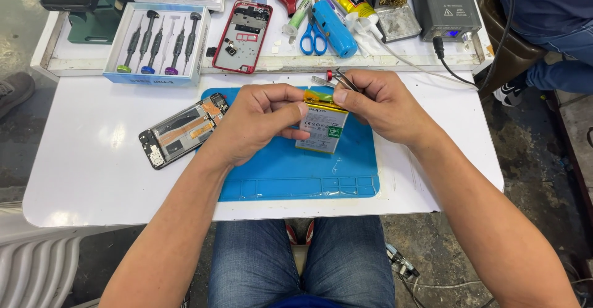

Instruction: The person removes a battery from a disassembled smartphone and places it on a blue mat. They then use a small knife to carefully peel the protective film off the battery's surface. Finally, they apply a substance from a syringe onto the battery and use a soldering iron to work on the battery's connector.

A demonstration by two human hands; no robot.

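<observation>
- My left hand [262,115] pinches the left edge of the phone battery [322,127], thumb and fingers pressed together on it, at the centre of the frame
- My right hand [378,103] is closed around metal tweezers [338,79], their tips at the battery's top edge
- The battery sits just above the blue mat [296,172] on the white table [86,178]
- An opened phone [180,131] lies left of the mat
- A screwdriver set [157,42] and a red phone frame [243,36] sit in the upper left
</observation>
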